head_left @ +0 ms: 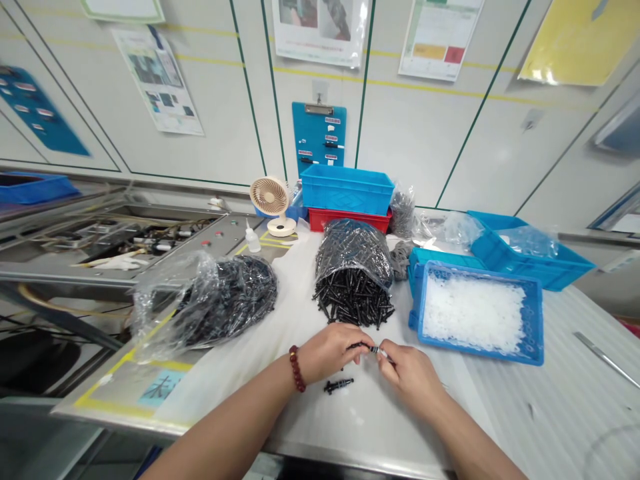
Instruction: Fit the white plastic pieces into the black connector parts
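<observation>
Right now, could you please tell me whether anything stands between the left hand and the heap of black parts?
Nothing visible does: the heap of black parts spills from the open bag toward the left hand.

Right of center, bare white sheet (493,417) lies open from the blue tray (535,320) down to the lower edge. At center, the open bag of black parts (355,267) blocks the way toward the wall. A narrow strip of sheet runs between it and the clear bag (225,300) at left. Just below center, a loose black part (339,385) interrupts the surface.
</observation>
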Tool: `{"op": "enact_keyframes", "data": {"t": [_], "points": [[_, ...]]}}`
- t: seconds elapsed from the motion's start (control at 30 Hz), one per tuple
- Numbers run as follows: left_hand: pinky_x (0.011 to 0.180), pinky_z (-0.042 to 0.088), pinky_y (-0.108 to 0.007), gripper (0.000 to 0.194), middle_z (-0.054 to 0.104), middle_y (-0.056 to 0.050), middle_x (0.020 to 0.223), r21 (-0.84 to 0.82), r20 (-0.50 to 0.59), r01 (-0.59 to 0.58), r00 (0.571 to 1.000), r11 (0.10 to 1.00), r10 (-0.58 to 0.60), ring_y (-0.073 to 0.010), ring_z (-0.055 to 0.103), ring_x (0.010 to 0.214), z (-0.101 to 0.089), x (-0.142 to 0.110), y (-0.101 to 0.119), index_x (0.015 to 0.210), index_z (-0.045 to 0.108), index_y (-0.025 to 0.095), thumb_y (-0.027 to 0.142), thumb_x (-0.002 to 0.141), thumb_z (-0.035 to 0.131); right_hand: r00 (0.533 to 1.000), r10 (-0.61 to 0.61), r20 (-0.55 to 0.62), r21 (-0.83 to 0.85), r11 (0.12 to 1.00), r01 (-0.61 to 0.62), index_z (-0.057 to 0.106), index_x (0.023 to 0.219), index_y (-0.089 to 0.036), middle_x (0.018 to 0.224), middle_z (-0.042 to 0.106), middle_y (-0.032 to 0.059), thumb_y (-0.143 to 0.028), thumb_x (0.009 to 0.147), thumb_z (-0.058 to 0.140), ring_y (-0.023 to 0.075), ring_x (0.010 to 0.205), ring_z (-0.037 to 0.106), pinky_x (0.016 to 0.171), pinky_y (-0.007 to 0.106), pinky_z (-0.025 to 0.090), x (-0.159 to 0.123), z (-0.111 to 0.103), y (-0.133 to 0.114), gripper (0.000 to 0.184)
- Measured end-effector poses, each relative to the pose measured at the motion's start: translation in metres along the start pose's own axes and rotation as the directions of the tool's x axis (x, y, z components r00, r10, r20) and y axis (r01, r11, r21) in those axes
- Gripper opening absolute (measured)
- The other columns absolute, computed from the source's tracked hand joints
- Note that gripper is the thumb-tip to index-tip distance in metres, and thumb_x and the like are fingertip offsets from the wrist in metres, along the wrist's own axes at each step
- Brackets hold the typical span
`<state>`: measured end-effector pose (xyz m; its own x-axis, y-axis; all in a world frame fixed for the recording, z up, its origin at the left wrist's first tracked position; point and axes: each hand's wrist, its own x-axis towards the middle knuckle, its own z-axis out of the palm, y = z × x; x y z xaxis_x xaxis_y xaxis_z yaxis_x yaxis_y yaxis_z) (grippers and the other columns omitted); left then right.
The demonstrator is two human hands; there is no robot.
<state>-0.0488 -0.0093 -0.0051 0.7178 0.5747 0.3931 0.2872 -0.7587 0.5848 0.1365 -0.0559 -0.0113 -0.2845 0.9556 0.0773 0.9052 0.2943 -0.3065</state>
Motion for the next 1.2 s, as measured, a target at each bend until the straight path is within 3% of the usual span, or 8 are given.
{"op": "enact_keyframes", "data": {"t": [0.27, 0.37, 0.47, 0.57, 0.7, 0.87, 1.03, 1.2], "points": [[0.065, 0.045, -0.024, 0.026, 0.063, -0.002, 0.064, -0.288, -0.009, 0.199, 0.977, 0.937, -0.211, -0.0129, 0.056, 0.064, -0.003, 0.0, -0.004, 0.1, 0.062, 0.015, 0.032, 0.085, 0.051, 0.997, 0.057, -0.048, 0.09, 0.995, -0.052, 0.049, 0.067, -0.021, 0.052, 0.051, -0.0016, -0.033, 0.086, 0.03, 0.0124, 0.048, 0.046, 0.047, 0.022, 0.021, 0.0, -0.005, 0.004, 0.029], [0.048, 0.039, -0.019, 0.038, 0.059, -0.004, 0.073, -0.657, 0.039, 0.339, 0.907, 0.673, -0.419, -0.01, 0.052, 0.058, -0.01, 0.002, 0.0, 0.104, 0.056, 0.013, 0.041, 0.079, 0.055, 0.993, 0.082, -0.09, 0.109, 0.992, -0.072, 0.047, 0.067, -0.021, 0.053, 0.05, -0.0012, -0.035, 0.087, 0.026, 0.0127, 0.049, 0.046, 0.048, 0.022, 0.022, 0.0, -0.007, 0.006, 0.032], [0.043, 0.032, -0.015, 0.043, 0.052, 0.0, 0.074, -0.835, 0.04, 0.308, 0.86, 0.456, -0.509, -0.0072, 0.048, 0.056, -0.017, 0.004, 0.005, 0.093, 0.049, 0.014, 0.044, 0.067, 0.067, 0.989, 0.083, -0.12, 0.122, 0.99, -0.069, 0.045, 0.066, -0.021, 0.052, 0.047, -0.0016, -0.039, 0.087, 0.025, 0.0129, 0.047, 0.044, 0.047, 0.022, 0.022, 0.0, -0.008, 0.008, 0.034], [0.043, 0.029, -0.015, 0.037, 0.046, 0.005, 0.061, -0.716, 0.062, 0.367, 0.881, 0.594, -0.47, -0.0047, 0.039, 0.047, -0.024, 0.002, 0.007, 0.074, 0.044, 0.015, 0.043, 0.067, 0.067, 0.99, 0.081, -0.112, 0.138, 0.988, -0.066, 0.044, 0.067, -0.022, 0.051, 0.046, -0.0021, -0.041, 0.087, 0.026, 0.0129, 0.046, 0.044, 0.047, 0.022, 0.023, -0.001, -0.008, 0.007, 0.033], [0.052, 0.034, -0.018, 0.021, 0.054, 0.003, 0.059, -0.119, 0.29, 0.376, 0.898, 0.919, -0.33, -0.0082, 0.047, 0.054, -0.028, -0.007, 0.011, 0.065, 0.055, 0.013, 0.03, 0.072, 0.066, 0.991, 0.108, -0.084, 0.144, 0.985, -0.095, 0.043, 0.067, -0.022, 0.05, 0.045, -0.0026, -0.04, 0.086, 0.027, 0.013, 0.046, 0.044, 0.047, 0.022, 0.022, 0.0, -0.008, 0.006, 0.031], [0.054, 0.036, -0.022, 0.018, 0.063, -0.002, 0.066, 0.412, 0.46, 0.209, 0.793, 0.887, -0.4, -0.0178, 0.056, 0.063, -0.023, -0.017, 0.016, 0.065, 0.063, 0.016, 0.028, 0.062, 0.076, 0.99, 0.102, -0.096, 0.134, 0.987, -0.088, 0.044, 0.067, -0.022, 0.051, 0.045, -0.0025, -0.039, 0.087, 0.027, 0.0132, 0.047, 0.044, 0.047, 0.022, 0.023, 0.001, -0.007, 0.005, 0.032], [0.066, 0.041, -0.023, 0.004, 0.063, -0.004, 0.083, 0.317, 0.364, 0.13, 0.898, 0.94, -0.247, -0.0176, 0.057, 0.076, -0.02, -0.014, 0.019, 0.079, 0.061, 0.016, 0.019, 0.078, 0.059, 0.996, 0.045, -0.077, 0.153, 0.988, -0.033, 0.05, 0.076, -0.021, 0.058, 0.054, -0.0001, -0.031, 0.087, 0.029, 0.0149, 0.053, 0.05, 0.05, 0.023, 0.028, 0.001, -0.005, 0.005, 0.026], [0.063, 0.043, -0.02, 0.015, 0.062, -0.001, 0.077, -0.064, 0.235, 0.353, 0.914, 0.933, -0.33, -0.0099, 0.055, 0.061, -0.025, -0.008, 0.016, 0.094, 0.053, 0.015, 0.022, 0.088, 0.04, 0.998, -0.018, -0.066, 0.169, 0.985, 0.029, 0.052, 0.089, -0.019, 0.07, 0.06, 0.0039, -0.023, 0.085, 0.029, 0.0171, 0.063, 0.055, 0.055, 0.024, 0.033, 0.001, -0.004, 0.004, 0.024]]}}
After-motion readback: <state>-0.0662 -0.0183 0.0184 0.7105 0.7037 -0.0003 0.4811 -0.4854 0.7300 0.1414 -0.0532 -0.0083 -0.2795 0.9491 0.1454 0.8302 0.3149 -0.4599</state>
